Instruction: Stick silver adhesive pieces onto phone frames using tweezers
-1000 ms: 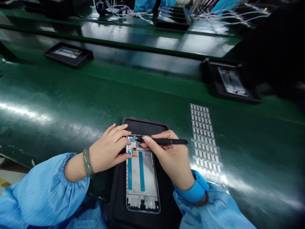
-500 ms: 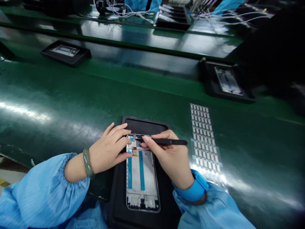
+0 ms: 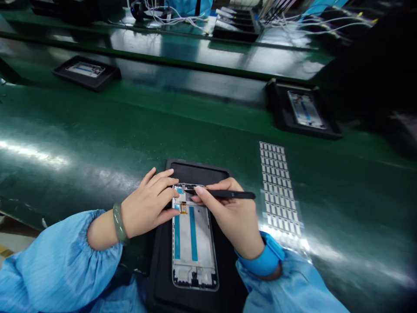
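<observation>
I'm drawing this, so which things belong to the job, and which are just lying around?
Part of the job, I think:
phone frame, touched by the left hand
black tool in the right hand
black tray under the frame

Probably lying about:
far-left tray
far-right tray
white cables
sheet of small pieces: untouched, but I can't be sure

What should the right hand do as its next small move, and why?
Perhaps the right hand should press gently with the slim, black, rod-shaped tool that it holds: the tool's tip is at the far end of the flat, silver, blue-striped phone frame, and the left hand lies over the frame's left edge, seemingly steadying it. Whether the tip touches, I cannot tell.
</observation>
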`<state>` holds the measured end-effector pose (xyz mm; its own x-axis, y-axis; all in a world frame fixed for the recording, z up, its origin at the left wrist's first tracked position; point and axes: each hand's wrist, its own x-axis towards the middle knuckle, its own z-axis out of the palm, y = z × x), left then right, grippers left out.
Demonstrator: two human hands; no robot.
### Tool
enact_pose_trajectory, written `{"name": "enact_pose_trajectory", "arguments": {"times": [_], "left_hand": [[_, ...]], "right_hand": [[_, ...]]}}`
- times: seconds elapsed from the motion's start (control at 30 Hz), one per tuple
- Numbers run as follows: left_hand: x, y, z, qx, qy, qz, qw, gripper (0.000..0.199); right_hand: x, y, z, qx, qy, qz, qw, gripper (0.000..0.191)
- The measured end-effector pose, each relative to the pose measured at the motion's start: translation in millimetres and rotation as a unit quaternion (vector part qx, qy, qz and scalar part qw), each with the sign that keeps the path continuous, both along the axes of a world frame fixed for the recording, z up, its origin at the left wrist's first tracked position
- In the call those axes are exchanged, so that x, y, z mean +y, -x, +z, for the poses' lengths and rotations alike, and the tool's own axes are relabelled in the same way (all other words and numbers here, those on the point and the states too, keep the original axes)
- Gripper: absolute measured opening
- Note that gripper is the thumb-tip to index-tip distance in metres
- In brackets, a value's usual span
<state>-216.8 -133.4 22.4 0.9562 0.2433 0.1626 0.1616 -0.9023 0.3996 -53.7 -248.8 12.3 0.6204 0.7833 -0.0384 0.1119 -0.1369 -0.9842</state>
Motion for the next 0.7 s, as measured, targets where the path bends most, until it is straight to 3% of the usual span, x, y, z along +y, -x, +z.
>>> {"name": "enact_pose_trajectory", "arguments": {"times": [0.4, 0.7], "left_hand": [[1.2, -0.1, 1.9, 0.007, 0.001, -0.003, 1.000, 0.021], [1.8, -0.5, 3.7, 0.038, -0.073, -0.019, 0.996, 0.029]], "right_hand": [[-2.5, 0.6, -1.6, -0.052, 0.009, 0.013, 0.999, 0.021], [-3.4, -1.0, -1.0, -0.162, 0.006, 0.031, 0.986, 0.017]]}}
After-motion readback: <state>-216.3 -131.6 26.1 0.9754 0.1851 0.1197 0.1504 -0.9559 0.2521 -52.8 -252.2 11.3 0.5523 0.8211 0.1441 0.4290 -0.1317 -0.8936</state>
